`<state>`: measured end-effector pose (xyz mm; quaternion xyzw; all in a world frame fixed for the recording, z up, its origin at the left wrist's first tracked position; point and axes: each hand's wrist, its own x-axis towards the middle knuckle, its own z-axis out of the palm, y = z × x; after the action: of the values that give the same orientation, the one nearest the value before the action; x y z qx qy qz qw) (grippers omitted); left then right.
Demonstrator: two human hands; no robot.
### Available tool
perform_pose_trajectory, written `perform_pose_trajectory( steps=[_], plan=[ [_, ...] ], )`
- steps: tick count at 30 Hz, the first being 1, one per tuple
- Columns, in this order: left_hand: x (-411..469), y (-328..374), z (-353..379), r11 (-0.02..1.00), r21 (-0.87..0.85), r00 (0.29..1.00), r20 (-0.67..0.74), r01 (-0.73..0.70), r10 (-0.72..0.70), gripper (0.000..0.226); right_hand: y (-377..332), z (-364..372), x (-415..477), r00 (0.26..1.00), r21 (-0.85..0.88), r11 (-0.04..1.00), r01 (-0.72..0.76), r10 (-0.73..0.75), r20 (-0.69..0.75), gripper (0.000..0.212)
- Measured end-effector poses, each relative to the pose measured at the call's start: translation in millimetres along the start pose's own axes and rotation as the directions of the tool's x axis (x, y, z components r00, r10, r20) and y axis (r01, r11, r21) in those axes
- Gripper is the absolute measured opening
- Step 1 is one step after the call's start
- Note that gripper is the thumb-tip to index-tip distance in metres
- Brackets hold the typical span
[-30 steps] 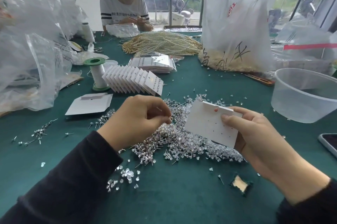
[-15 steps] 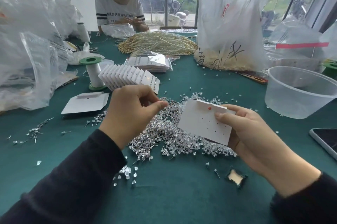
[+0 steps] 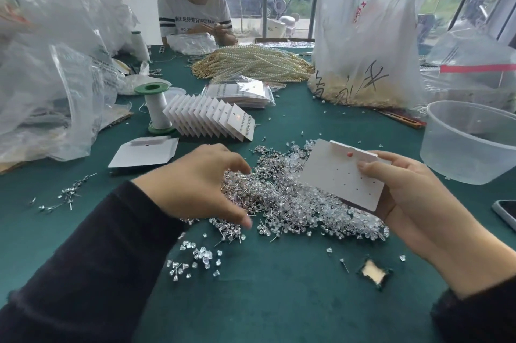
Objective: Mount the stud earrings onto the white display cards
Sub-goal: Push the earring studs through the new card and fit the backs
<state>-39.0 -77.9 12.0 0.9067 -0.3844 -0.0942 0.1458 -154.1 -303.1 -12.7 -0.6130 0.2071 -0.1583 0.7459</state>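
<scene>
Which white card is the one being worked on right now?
Find the big sparkly heap of earrings in the middle of the green table. Just right of it, the right hand holds up one white card. Unlike the fanned row of cards behind, it is bare except for tiny holes and a red dot.

A second ago her left hand [image 3: 201, 183] hovered above the near edge of the stud pile [image 3: 293, 203], thumb and forefinger pinched together close to the white card [image 3: 339, 175]. Now it has dropped and drawn away from the card, fingers spread and curled down into the left side of the pile, touching the studs. Whether it grips one I cannot tell; the hand is blurred. The right hand [image 3: 405, 189] has tipped the card a little, so its face with the small holes shows more fully.
</scene>
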Motion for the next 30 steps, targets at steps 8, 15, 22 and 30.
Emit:
perform_pose_trajectory(
  steps=[8,15,22,30],
  plan=[
    [5.3,-6.2,7.2,0.997,0.06,0.995,0.095,-0.048,0.042,0.026,0.5,-1.7,1.7,1.0,0.013,1.0,0.004,-0.004,-0.003,0.015],
    [9.3,-11.8,10.1,0.996,0.058,0.98,-0.185,-0.066,0.075,0.027,-2.7,-3.8,1.5,1.0,0.047,0.999,0.014,-0.013,-0.022,0.015],
    [63.5,12.5,4.7,0.994,-0.105,0.999,-0.029,0.027,-0.031,0.05,-5.1,-4.9,3.4,0.999,0.051,0.999,0.006,-0.003,-0.049,0.014],
    [107.3,31.8,-6.8,0.994,-0.037,0.914,0.398,0.103,-0.08,0.061,-11.7,-10.5,4.0,0.998,0.08,0.997,0.007,-0.003,-0.056,0.015]
  ],
)
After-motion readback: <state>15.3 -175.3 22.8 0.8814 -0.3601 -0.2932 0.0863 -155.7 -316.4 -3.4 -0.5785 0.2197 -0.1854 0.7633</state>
